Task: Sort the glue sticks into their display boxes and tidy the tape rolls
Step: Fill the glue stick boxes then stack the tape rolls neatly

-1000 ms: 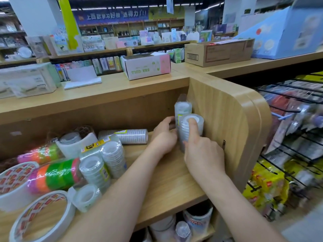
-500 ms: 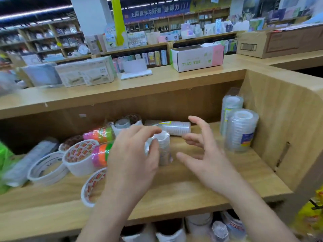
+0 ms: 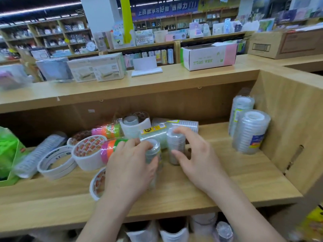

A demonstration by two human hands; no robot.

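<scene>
Head view. Left hand (image 3: pixel 129 165) was curled round the first clear-tape stack (image 3: pixel 153 154). Right hand (image 3: pixel 197 159) pinched the second clear-tape stack (image 3: pixel 175 145) between thumb and forefinger. Both stood mid-way along the wooden shelf (image 3: pixel 227 180).

Risk, as judged: the stacks were tall, narrow and slick-wrapped, so liable to topple or slip. The red-printed tape roll (image 3: pixel 97 182) leaning by the left wrist sat near the front edge and could be knocked off.

Two upright stacks (image 3: pixel 250 135) stood against the right wall.

- Green display box (image 3: pixel 10 154), far left: contents hidden.
- Sea Gull carton (image 3: pixel 208 56), upper ledge: open, contents unseen.

No glue sticks identified.
</scene>
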